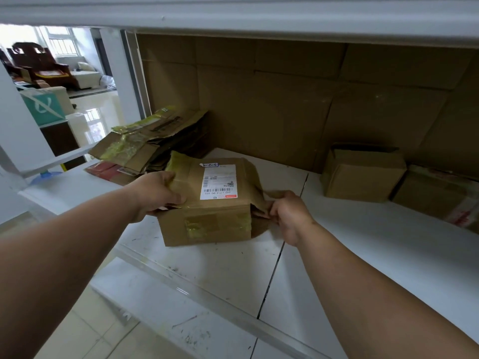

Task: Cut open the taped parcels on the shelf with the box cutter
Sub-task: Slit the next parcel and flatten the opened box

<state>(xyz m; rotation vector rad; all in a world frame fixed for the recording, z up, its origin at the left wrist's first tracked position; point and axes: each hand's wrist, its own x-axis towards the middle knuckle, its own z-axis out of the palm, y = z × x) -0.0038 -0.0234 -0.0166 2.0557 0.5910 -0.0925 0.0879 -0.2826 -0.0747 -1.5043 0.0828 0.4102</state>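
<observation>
1. Shelf (363,255): white board surface, scuffed, with a dark seam running from the front edge toward the back; it carries all items below.
2. Right hand (290,216): near the front edge, just right of the parcel; fingers curled, pinching the loose cardboard flap (261,200) at the parcel's right end.
3. Left hand (158,193): at the parcel's left end; thumb across the top edge, fingers wrapped under the side, gripping it.
4. Parcel (215,203): brown cardboard box, between the two hands, standing on the shelf a little back from the front edge and left of the seam. Yellowish tape on the near face and left top; white shipping label (219,181) with barcodes on top. Right end open, flap turned outward.
5. Flattened cartons (147,143): pile of opened, tape-marked cardboard at the shelf's left edge, behind the left hand.
6. Small brown box (363,174): toward the back right, well apart from the parcel; top flaps appear loose.
7. Further box (440,198): at the right edge, just beside the small box, red-printed tape.
8. Cardboard sheets (298,99): lining the back of the shelf.
</observation>
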